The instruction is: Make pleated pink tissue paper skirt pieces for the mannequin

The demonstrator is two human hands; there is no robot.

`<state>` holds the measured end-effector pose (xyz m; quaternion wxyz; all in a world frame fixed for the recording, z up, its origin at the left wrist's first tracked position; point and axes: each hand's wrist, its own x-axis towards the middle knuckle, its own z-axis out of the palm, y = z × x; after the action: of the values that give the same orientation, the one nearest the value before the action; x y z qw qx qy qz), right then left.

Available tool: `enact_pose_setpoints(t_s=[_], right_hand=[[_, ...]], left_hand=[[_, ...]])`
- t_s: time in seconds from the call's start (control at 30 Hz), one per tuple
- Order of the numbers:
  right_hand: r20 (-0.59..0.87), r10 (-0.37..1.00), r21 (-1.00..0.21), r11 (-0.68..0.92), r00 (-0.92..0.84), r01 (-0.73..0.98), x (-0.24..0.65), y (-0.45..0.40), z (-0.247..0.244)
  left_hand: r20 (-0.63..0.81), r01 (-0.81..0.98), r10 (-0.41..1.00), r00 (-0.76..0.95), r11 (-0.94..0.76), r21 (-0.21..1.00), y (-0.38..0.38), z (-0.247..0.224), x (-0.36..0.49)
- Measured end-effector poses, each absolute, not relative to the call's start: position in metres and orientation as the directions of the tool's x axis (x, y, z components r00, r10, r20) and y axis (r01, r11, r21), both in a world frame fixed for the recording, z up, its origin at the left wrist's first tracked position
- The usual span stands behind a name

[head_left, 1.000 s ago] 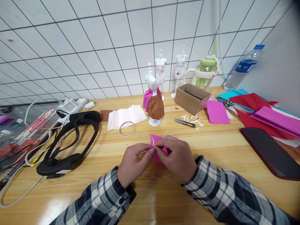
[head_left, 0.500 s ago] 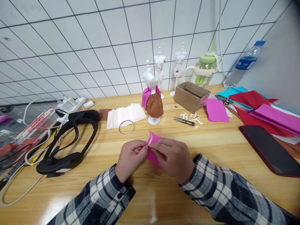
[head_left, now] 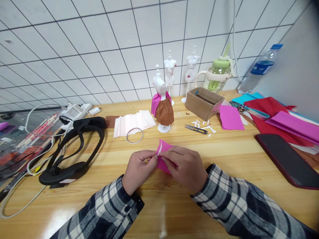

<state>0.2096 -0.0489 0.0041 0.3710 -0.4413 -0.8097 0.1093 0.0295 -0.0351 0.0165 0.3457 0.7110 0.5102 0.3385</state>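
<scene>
Between my hands is a small pink sheet (head_left: pixel 164 166), paper or cloth, with a narrow white strip (head_left: pixel 160 146) along its upper left edge. My left hand (head_left: pixel 140 170) pinches the sheet's left edge between thumb and forefinger. From the other side my right hand (head_left: pixel 185 167) presses its fingertips together at the strip's lower end, covering much of the sheet. Beyond them stands a small white dress form (head_left: pixel 159 83) wearing a brown pleated skirt (head_left: pixel 164 112) and a pink piece draped behind.
Thread snips (head_left: pixel 196 129) lie beside white scraps, near a cardboard box (head_left: pixel 203 107). A silver ring (head_left: pixel 134 135) touches pleated pale paper (head_left: pixel 134 122). Left is a black headset strap (head_left: pixel 72 169) with cables; right, a phone (head_left: pixel 286 161) and coloured sheets (head_left: pixel 291 124). Two more dress forms stand behind.
Both hands keep their pinch on the pink sheet. The sheet's lower part appears slightly higher and more covered by the right hand; otherwise there is hardly any movement.
</scene>
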Motion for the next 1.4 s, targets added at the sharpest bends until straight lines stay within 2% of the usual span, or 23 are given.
enact_pose_setpoints(t_s=[0.2,0.37,0.6,0.8,1.0,1.1,1.23,1.3,1.4], right_hand=[[0.496,0.795,-0.491,0.589,-0.350,0.642,0.213,-0.046,0.006],[0.508,0.812,-0.562,0.565,-0.287,0.604,0.215,-0.043,0.011],[0.556,0.773,-0.507,0.607,-0.307,0.612,0.213,-0.043,0.010],[0.472,0.843,-0.605,0.521,-0.256,0.602,0.212,-0.043,0.011],[0.390,0.890,-0.703,0.453,-0.236,0.549,0.211,-0.041,0.013],[0.298,0.939,-0.825,0.344,-0.171,0.448,0.212,-0.038,0.013],[0.101,0.988,-0.960,0.127,-0.115,0.248,0.215,-0.031,0.012],[0.035,0.996,-0.982,0.050,-0.086,0.180,0.217,-0.027,0.011],[-0.028,0.999,-0.993,-0.024,-0.032,0.113,0.220,-0.020,0.009]], left_hand=[[0.136,0.519,0.959,0.250,-0.251,0.817,-0.035,0.017,0.030],[0.135,0.526,0.959,0.249,-0.251,0.813,-0.038,0.019,0.031],[0.207,0.562,0.932,0.299,-0.347,0.751,-0.043,0.018,0.032],[0.213,0.626,0.913,0.347,-0.395,0.673,-0.045,0.018,0.033],[0.168,0.635,0.919,0.356,-0.369,0.679,-0.045,0.020,0.035],[0.151,0.500,0.916,0.372,-0.335,0.799,-0.044,0.022,0.034],[0.070,0.136,0.925,0.373,-0.129,0.982,-0.040,0.014,0.029],[-0.003,-0.064,0.936,0.351,0.027,0.998,-0.039,0.007,0.025],[-0.109,-0.303,0.939,0.325,0.213,0.929,-0.038,0.002,0.021]])
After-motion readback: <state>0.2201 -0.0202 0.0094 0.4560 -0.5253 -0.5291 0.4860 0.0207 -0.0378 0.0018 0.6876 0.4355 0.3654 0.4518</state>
